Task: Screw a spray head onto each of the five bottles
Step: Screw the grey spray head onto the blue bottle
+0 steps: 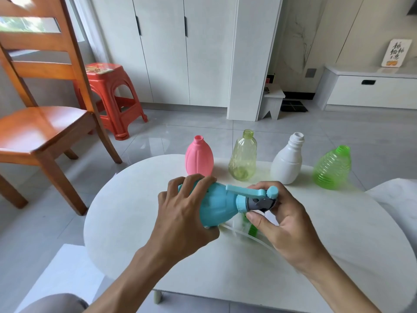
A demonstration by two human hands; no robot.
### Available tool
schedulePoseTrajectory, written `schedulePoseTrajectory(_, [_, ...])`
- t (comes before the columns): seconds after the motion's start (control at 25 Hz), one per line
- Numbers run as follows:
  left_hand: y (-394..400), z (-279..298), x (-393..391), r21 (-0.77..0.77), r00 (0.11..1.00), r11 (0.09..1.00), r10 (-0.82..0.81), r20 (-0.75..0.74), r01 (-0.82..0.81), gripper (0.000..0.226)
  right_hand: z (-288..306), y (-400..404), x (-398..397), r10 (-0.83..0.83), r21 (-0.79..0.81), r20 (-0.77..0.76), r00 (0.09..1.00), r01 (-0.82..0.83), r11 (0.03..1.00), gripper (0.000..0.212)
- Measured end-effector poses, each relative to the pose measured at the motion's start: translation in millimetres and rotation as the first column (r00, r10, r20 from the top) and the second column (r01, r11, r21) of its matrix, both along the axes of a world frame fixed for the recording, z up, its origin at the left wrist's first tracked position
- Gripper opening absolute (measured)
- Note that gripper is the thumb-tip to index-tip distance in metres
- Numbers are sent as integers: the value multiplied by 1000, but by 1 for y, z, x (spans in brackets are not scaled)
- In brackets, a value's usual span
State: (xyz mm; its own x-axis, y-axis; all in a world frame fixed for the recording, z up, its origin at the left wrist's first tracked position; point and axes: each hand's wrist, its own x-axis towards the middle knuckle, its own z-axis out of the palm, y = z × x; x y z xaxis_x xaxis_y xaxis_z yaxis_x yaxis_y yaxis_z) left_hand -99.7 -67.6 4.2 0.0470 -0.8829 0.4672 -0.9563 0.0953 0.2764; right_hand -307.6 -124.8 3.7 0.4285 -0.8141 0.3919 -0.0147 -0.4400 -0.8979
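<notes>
Holding the blue bottle (216, 206) sideways over the desk (126, 222), both hands clamped on.
Left hand (185, 213) wrapped its body, right hand (279, 220) gripped the blue spray head (255, 196) at its neck. Four open, empty bottles lined the far edge: pink (199, 157), yellowish (243, 158), white (287, 161), green (332, 168) tilted. Near side mostly open.
</notes>
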Motion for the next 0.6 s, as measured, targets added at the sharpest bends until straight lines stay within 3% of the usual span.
schedulePoseTrajectory(0.16, [1,-1,-5,-19,1000,1000,-2,-8,2,88,6,3,4,-63,154,151,987,39,987,38])
schedulePoseTrajectory(0.24, [2,-2,-8,-22,1000,1000,-7,19,7,87,7,4,5,-148,210,193,970,106,972,51])
schedulePoseTrajectory(0.4, [0,-3,-10,-27,998,1000,10,60,-9,87,-1,6,9,-228,203,-13,974,226,953,86])
schedulePoseTrajectory(0.44, [0,-3,-9,-30,998,999,16,66,-14,88,-1,6,9,-246,117,-127,961,261,958,93])
schedulePoseTrajectory(0.52, [-1,-2,-5,-30,997,999,21,79,-18,89,-1,4,5,-359,-236,-371,856,287,928,108])
schedulePoseTrajectory(0.6, [-1,0,-2,-24,998,1000,14,68,-13,88,-2,-2,-3,-441,-530,-477,760,151,835,105])
